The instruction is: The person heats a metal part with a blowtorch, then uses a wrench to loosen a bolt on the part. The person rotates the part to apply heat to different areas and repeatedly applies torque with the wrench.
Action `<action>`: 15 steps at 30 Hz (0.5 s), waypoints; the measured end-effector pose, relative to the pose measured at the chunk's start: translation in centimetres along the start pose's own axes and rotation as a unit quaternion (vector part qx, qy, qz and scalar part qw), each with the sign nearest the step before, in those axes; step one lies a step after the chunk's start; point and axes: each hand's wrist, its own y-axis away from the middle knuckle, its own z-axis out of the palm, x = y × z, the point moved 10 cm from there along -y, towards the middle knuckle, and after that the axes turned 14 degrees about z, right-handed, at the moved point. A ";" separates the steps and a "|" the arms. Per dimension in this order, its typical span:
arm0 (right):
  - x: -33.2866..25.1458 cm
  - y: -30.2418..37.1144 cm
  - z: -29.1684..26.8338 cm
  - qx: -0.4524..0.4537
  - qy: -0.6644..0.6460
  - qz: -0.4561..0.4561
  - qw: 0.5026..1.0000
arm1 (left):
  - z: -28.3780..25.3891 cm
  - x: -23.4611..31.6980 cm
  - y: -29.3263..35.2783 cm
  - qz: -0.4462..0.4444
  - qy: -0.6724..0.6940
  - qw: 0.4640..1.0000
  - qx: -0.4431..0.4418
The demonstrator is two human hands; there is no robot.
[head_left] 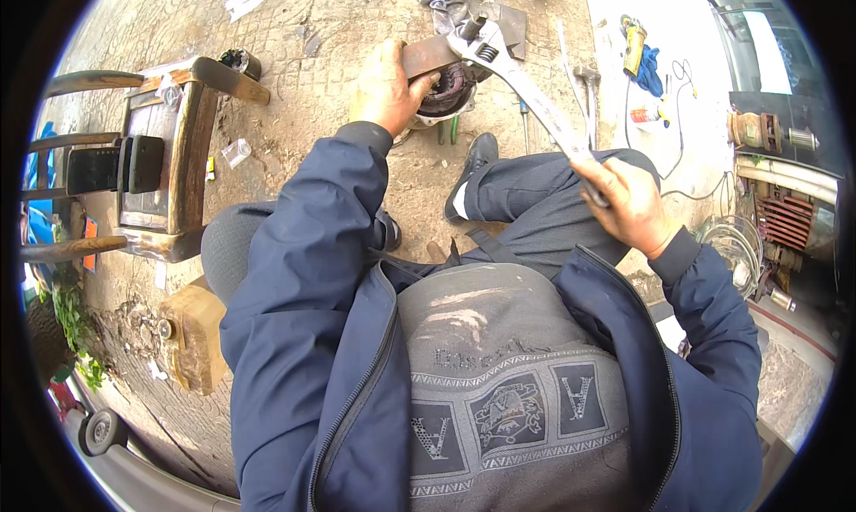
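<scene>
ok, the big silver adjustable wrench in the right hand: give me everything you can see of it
The long silver adjustable wrench looks like bare metal, smooth and bright. It lies on a slant: the right hand grips the handle end, and the head with its open jaw and adjusting screw sits at upper left. The head is over the rusty brown metal plate on the round motor part, which the left hand holds. Contact there cannot be told.

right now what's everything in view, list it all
adjustable wrench: one, silver, in right hand, jaw end over the motor part
motor stator: one, dark windings in a pale housing, on the ground under left hand
wooden chair: one, brown, left
hammer: one, grey, on ground right of the wrench
blue cloth: one, upper right
wire coil: one, pale, right
left hand: on the stator
right hand: fingers around wrench handle
</scene>
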 end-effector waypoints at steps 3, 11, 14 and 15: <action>-9.8 -4.0 0.7 -0.002 -0.009 -0.249 0.969 | 0.2 0.1 -0.2 -0.006 0.018 1.000 -0.017; -7.4 -37.4 1.4 0.138 0.013 -0.086 0.987 | 0.1 -0.2 0.2 -0.034 0.003 0.999 -0.026; 8.7 -40.5 -1.5 0.229 -0.080 0.073 0.967 | -0.6 0.7 0.1 0.021 -0.018 0.999 0.029; 14.4 -39.5 -2.0 0.229 -0.032 0.128 0.964 | -0.4 0.4 0.1 0.014 -0.016 1.000 0.019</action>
